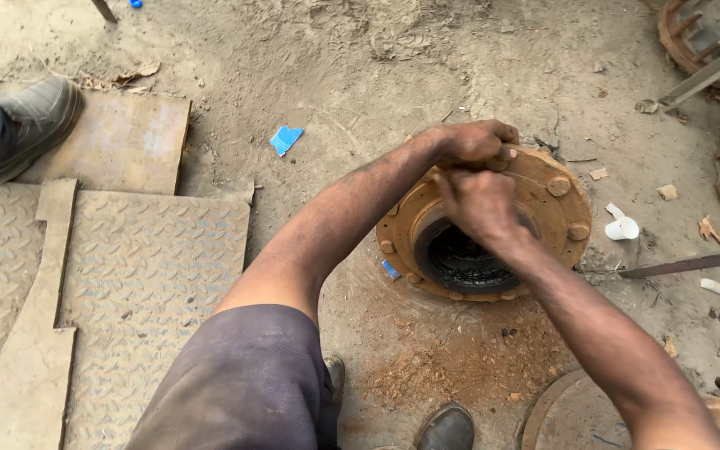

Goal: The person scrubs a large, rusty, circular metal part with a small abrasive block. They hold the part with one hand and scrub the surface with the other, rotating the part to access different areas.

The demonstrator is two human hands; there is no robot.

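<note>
At the far left of the frame a grey shoe (39, 117) rests on a flat steel sheet (139, 142), with chequered tread plates (152, 275) below it. A scrap of blue paper (286, 138) lies on the dirt floor (360, 67) between the plates and the work.

Right of centre, a rusty wheel hub (556, 208) sits flat on the floor, its flange ringed with studs and its dark, greasy bore facing up. A fan of rust-coloured dust (460, 367) spreads over the floor below it, so some scraping or knocking loose seems already done. The hub is not yet clean, and the bore remains black and caked.

The left hand (472, 143) is over the hub's upper rim, fingers curled tight in a fist-like grip. The right hand (481, 204) is just below and touching it, over the bore's upper edge, also closed. Whatever they grip is hidden between them; I cannot tell what it is. The hub lies directly beneath both sets of fingers, its rim touching or nearly touching the left knuckles.

Further right lie a small white cup (624, 228) and a flat metal bar (693, 263).
</note>
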